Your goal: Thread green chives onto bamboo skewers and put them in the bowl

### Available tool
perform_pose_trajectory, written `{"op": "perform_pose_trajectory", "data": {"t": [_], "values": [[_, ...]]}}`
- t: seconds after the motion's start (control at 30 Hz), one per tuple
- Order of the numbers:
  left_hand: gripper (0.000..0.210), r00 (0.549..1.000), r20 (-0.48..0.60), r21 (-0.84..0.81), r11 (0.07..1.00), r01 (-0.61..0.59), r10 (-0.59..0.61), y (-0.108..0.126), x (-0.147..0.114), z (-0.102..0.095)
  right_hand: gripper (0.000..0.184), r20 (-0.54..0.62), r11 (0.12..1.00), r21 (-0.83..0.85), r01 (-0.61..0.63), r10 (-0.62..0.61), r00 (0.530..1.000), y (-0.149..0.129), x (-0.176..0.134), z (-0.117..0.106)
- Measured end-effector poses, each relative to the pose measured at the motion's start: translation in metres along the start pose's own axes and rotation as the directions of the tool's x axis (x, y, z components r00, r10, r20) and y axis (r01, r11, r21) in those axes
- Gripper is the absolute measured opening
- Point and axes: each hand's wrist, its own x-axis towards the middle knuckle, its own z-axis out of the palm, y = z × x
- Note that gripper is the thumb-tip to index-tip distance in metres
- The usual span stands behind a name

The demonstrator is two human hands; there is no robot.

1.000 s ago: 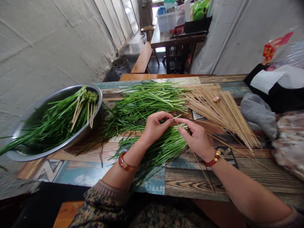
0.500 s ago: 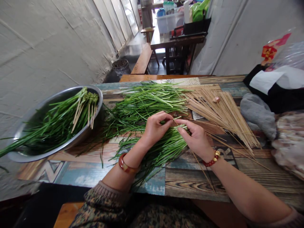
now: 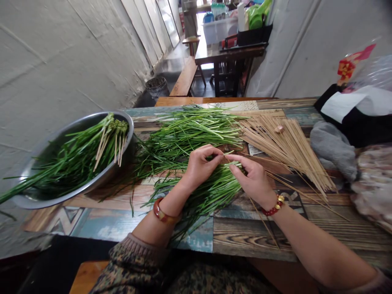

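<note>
My left hand (image 3: 199, 166) is closed in a pinch above the chives. A pale chive stalk end (image 3: 228, 152) pokes out at its fingertips. Close beside it, my right hand (image 3: 252, 176) curls its thumb and index finger around a thin bamboo skewer (image 3: 265, 225). The skewer's tip meets the stalk between both hands, and its long end runs under my right palm toward the table's front edge. Beneath my hands lies a loose bunch of green chives (image 3: 214, 192). Behind it is a larger pile of chives (image 3: 196, 126), pale ends to the right.
Left, a metal basin (image 3: 131, 134) holds chives, some threaded on skewers (image 3: 102, 149). Many bamboo skewers (image 3: 294, 147) fan out at right, a small pinkish piece (image 3: 279, 129) on them. Farther right are a grey cloth-like bundle (image 3: 332, 147) and a plastic bag (image 3: 372, 183).
</note>
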Motion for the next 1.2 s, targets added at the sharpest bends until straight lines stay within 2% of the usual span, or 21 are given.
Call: {"op": "perform_pose_trajectory", "data": {"t": [0.57, 1.2], "values": [[0.012, 0.999, 0.029, -0.011, 1.000, -0.013, 0.013, 0.0009, -0.0002, 0.0002, 0.027, -0.016, 1.000, -0.002, 0.017, -0.017, 1.000, 0.0002, 0.0000, 0.0002], [0.012, 0.998, 0.023, 0.070, 0.995, -0.068, 0.067, -0.0004, -0.0006, 0.0017, 0.029, -0.035, 1.000, -0.005, 0.022, -0.022, 0.999, 0.0021, -0.0012, 0.0014]]}}
